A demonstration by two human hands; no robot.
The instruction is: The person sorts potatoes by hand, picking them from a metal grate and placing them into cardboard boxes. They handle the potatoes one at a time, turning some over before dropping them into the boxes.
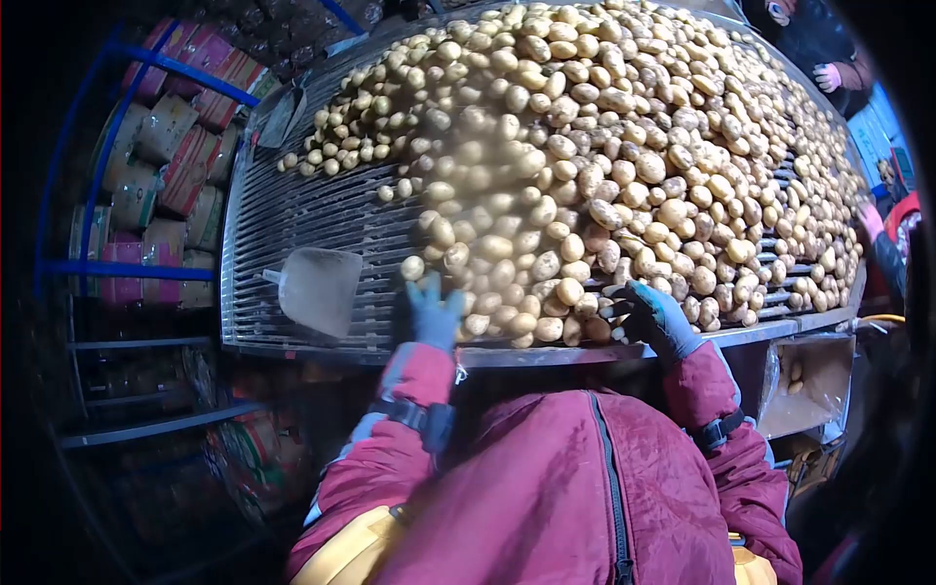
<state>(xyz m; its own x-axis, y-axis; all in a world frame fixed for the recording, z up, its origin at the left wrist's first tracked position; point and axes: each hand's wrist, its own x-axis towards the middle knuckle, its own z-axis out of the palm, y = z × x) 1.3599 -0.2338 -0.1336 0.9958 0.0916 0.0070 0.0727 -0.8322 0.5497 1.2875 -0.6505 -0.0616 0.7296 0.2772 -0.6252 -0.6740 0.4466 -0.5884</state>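
Observation:
Heaped potatoes (648, 168) cover much of a slatted metal table (312, 210). My left hand (434, 314), in a blue glove, is at the left edge of the heap near the table's front rim. Its fingers are spread, with nothing visible in them; a single potato (412, 268) lies just beyond the fingertips. Farther right, my right hand (658, 317) wears a dark blue glove. It reaches over the front potatoes with its fingers apart and pale fingertips resting against them. Potatoes between my hands look slightly blurred.
A pale scoop (322, 291) lies on the slats at left. Stacked cartons (166, 180) stand behind a blue metal frame (146, 270). An open box (807, 385) with a few potatoes sits below the table at right. Another person's gloved hand (827, 77) shows at top right.

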